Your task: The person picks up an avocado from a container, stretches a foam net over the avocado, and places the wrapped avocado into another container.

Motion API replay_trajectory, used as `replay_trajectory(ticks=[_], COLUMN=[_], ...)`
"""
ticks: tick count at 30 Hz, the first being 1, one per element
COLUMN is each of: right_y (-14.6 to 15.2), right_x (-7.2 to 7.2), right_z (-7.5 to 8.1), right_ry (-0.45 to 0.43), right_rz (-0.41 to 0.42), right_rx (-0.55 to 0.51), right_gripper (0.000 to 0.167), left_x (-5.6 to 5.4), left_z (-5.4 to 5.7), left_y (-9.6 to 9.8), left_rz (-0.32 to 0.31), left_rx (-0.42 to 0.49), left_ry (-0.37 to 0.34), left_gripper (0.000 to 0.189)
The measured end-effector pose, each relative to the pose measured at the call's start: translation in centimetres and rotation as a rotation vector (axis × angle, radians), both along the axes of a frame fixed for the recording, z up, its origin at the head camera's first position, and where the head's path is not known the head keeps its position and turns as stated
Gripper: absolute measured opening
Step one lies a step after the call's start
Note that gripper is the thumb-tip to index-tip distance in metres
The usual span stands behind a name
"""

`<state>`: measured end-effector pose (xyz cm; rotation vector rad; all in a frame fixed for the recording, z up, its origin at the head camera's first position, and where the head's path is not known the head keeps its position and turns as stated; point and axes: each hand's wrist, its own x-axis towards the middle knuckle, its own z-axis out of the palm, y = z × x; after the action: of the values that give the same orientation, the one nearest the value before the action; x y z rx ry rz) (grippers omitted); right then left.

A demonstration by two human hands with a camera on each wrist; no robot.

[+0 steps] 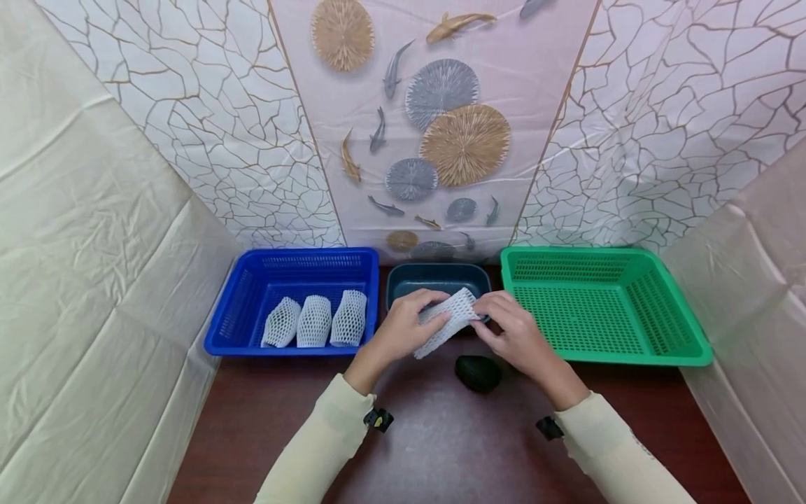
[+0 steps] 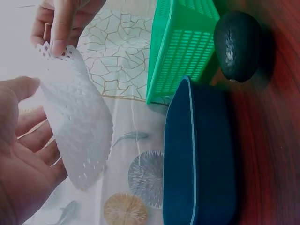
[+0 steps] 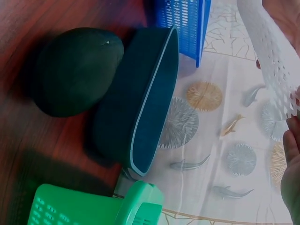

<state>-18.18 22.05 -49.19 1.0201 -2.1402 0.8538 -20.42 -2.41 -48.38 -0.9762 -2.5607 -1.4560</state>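
A white foam fruit net [image 1: 448, 323] hangs slantwise between my two hands above the table. My right hand [image 1: 513, 329] pinches its upper right end between thumb and fingers. Around its middle, my left hand [image 1: 406, 323] holds it loosely, the thumb on the near side and the fingers behind, as the left wrist view [image 2: 28, 150] shows. The net looks flattened, with nothing visible inside. A dark green avocado [image 1: 478, 374] lies bare on the table below the hands, also seen in the right wrist view [image 3: 77, 70].
Behind the hands stands a dark teal bin [image 1: 403, 269]. At the left, a blue basket [image 1: 217, 343] holds three white net-covered pieces [image 1: 313, 322]. A green basket [image 1: 680, 360] stands at the right. Patterned cloth [image 1: 409, 231] hangs behind the reddish-brown table [image 1: 252, 420].
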Motion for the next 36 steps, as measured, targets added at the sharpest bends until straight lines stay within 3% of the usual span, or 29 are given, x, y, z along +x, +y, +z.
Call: replay_trajectory(ticks=[15, 24, 29, 36], right_y=[-0.7, -0.3, 0.1, 0.5], right_x=[0.8, 0.8, 0.8, 1.1], right_z=[0.0, -0.4, -0.8, -1.3], right_ry=[-0.038, -0.118, -0.188, -0.331], right_rz=[0.015, 0.016, 0.018, -0.064], right_rx=[0.051, 0.103, 0.075, 0.057], right_gripper=[0.032, 0.029, 0.022, 0.019], left_x=[0.2, 0.0, -0.1, -0.4], left_z=[-0.7, -0.5, -0.3, -0.3], left_y=[0.8, 0.8, 0.3, 0.1], left_rz=[0.069, 0.093, 0.134, 0.186], left_rx=[0.06, 0.087, 0.138, 0.156], left_ry=[0.023, 0.032, 0.023, 0.045], left_gripper=[0.026, 0.023, 0.022, 0.022])
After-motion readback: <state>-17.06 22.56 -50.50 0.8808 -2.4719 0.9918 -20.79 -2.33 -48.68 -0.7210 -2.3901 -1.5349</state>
